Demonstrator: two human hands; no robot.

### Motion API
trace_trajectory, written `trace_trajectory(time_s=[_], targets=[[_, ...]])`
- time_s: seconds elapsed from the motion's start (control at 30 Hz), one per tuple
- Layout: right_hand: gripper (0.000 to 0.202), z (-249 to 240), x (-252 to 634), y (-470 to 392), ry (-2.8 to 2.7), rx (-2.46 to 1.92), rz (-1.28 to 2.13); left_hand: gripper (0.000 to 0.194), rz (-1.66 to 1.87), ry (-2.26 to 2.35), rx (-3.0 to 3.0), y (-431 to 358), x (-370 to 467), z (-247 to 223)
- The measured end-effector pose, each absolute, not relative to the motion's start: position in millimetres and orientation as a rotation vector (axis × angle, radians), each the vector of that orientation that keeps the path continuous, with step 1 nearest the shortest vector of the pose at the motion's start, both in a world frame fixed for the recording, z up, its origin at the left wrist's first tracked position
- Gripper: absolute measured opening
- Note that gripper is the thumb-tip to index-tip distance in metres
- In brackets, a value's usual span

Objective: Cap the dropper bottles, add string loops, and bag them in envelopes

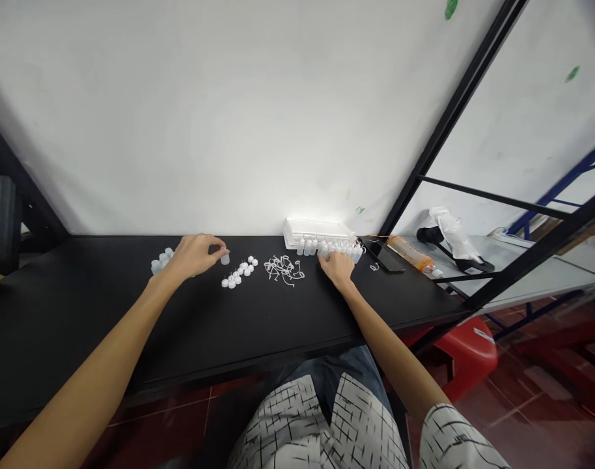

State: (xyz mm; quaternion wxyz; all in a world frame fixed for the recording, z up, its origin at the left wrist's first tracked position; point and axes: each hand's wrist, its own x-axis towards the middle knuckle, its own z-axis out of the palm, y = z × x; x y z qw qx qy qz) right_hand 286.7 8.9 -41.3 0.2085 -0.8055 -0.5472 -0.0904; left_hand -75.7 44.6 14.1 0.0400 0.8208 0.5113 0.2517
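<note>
My left hand (194,254) pinches a small translucent bottle (224,258) between thumb and fingertips, just above the black table. More bottles (157,266) stand partly hidden behind that hand. Between my hands lie several white caps with thin tips (239,272), and to their right a loose pile of curled white strips (284,268). At the row of capped bottles (308,246), the fingers of my right hand (337,266) are closed on one small bottle (323,250); its lower part is hidden by the hand.
White stacked trays (317,229) stand against the wall behind the capped bottles. Right of them lie a dark phone (388,258), a single white strip (374,267) and an orange-labelled tube (409,253). Black frame bars (448,137) rise at the table's right end, with a red stool (466,358) below.
</note>
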Motion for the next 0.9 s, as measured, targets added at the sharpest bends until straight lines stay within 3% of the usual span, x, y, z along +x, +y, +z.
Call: trace_trajectory(time_s=[0.3, 0.57, 0.8, 0.9], targets=[[0.053, -28.8, 247.7, -3.6, -1.623, -1.894, -0.326, 0.028, 1.137, 1.297, 2.061, 28.3, -61.9, 20.5], [0.013, -18.8, 213.5, 4.8, -1.883, -1.638, 0.009, 0.037, 1.216, 0.854, 1.589, 20.4, -45.7, 17.0], [0.021, -28.7, 236.1, 6.2, -1.817, -1.899, 0.057, 0.035, 1.147, 0.893, 1.574, 16.4, -30.3, 3.5], [0.014, -33.5, 242.3, 7.3, -1.842, -1.926, 0.119, 0.040, 1.100, 0.921, 1.637, 14.8, -26.2, -2.7]])
